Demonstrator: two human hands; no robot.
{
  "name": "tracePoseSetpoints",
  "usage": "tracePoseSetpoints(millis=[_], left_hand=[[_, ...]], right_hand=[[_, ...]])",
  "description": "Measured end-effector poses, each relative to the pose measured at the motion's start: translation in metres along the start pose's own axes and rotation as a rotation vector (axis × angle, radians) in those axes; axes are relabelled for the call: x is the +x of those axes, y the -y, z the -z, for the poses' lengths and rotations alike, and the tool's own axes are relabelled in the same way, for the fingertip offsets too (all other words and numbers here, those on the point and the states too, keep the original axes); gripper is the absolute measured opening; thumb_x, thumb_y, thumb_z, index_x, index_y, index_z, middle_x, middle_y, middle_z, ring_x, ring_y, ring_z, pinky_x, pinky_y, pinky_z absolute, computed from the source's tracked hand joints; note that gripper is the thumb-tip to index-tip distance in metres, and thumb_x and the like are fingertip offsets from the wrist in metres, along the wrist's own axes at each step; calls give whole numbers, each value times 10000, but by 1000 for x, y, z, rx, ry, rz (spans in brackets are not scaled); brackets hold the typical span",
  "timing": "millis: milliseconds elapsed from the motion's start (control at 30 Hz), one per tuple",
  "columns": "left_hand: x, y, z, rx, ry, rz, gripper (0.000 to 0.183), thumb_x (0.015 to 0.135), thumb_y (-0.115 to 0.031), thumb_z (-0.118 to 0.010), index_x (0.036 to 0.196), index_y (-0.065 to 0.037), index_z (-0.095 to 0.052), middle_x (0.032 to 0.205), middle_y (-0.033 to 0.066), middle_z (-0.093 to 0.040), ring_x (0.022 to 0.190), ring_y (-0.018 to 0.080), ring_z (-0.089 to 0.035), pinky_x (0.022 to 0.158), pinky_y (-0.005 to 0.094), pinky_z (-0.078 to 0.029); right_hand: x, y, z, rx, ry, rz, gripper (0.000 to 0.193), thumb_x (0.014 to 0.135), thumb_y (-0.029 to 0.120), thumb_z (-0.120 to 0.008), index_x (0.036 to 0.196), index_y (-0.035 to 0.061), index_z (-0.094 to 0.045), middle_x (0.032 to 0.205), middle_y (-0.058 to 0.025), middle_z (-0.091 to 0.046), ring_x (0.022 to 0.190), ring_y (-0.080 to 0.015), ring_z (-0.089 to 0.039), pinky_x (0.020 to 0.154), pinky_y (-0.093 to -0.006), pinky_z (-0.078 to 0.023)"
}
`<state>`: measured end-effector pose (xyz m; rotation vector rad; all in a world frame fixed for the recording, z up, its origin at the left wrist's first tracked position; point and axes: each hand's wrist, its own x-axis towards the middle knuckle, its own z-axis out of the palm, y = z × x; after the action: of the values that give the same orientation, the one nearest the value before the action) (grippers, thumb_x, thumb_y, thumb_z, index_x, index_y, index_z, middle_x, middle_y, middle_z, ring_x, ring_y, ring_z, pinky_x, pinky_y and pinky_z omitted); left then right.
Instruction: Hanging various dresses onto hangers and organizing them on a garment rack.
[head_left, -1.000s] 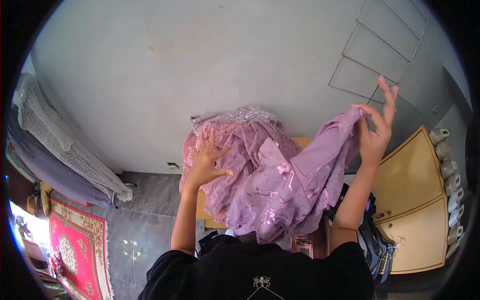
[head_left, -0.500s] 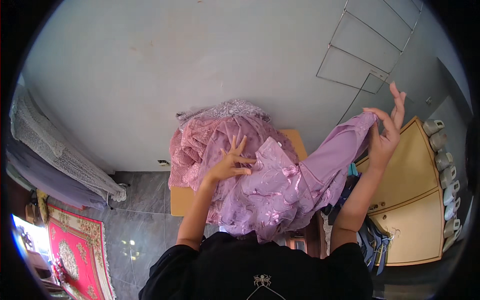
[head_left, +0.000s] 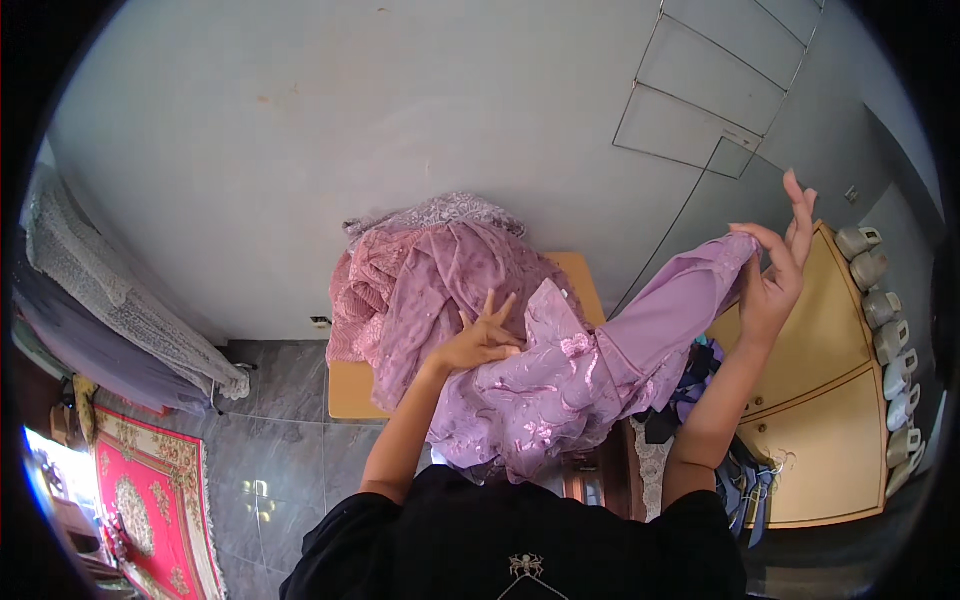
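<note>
A lavender garment [head_left: 560,390] with shiny embroidered flowers is spread in front of my chest. Its smooth sleeve-like part [head_left: 670,290] stretches up to the right. There my right hand [head_left: 775,280] pinches its end between thumb and forefinger, the other fingers raised. My left hand [head_left: 478,343] is at the garment's left edge, thumb and forefinger closed on the cloth and other fingers spread. Beyond it lies a heap of dusky pink cloth [head_left: 440,270], with a grey lace piece [head_left: 470,208] at its back.
The heap rests on a yellowish wooden table [head_left: 355,390] against a grey wall. A wooden cabinet [head_left: 800,400] stands at right, near dark hanging straps [head_left: 755,490] and a row of pale containers [head_left: 888,315]. A wire rack [head_left: 700,95] is on the wall. Curtains [head_left: 120,290] and a red rug [head_left: 150,500] are left.
My left hand has shifted slightly right, its thumb and forefinger coming together on the garment's edge. My right hand keeps its pinch on the raised end. The view has shifted a little.
</note>
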<state>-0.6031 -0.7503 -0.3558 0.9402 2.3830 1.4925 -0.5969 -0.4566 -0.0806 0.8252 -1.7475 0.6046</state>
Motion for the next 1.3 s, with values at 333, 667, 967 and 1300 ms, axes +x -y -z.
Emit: tracePoseSetpoints(millis=[333,667,967,1300], left_hand=[[-47,-18,-35,-180,155,36,413,856,-431,-518,1151,-148,-580,1481,113,-19,1315,306,232,960,650,61],[-131,-86,3,193,-1176,96,148,617,-57,-685,763,-60,-703,1402,152,-303,1359,287,-101,1078,406,-81],[-233,-201,66,605,-1107,-197,153,541,-254,-744,639,-141,-710,1424,94,-284,1364,325,-17,1030,572,31],[-180,-221,133,958,-1281,-227,216,504,-240,-771,703,-177,-717,1433,56,-279,1350,380,-49,953,683,49]], right_hand=[[-9,8,10,117,-63,-16,93,694,83,-641,779,86,-681,1309,-119,-439,1313,-339,-228,1063,-439,-145],[-33,61,61,-58,-70,-40,190,626,-1,-571,765,74,-676,1292,-154,-452,1291,-356,-265,1067,-453,-130],[-86,113,85,-133,-11,-142,247,579,-56,-526,755,50,-663,1303,-164,-434,1306,-384,-230,1060,-461,-136],[-60,82,51,-238,-10,-140,147,652,7,-600,758,79,-674,1294,-82,-465,1309,-356,-228,1055,-474,-123]])
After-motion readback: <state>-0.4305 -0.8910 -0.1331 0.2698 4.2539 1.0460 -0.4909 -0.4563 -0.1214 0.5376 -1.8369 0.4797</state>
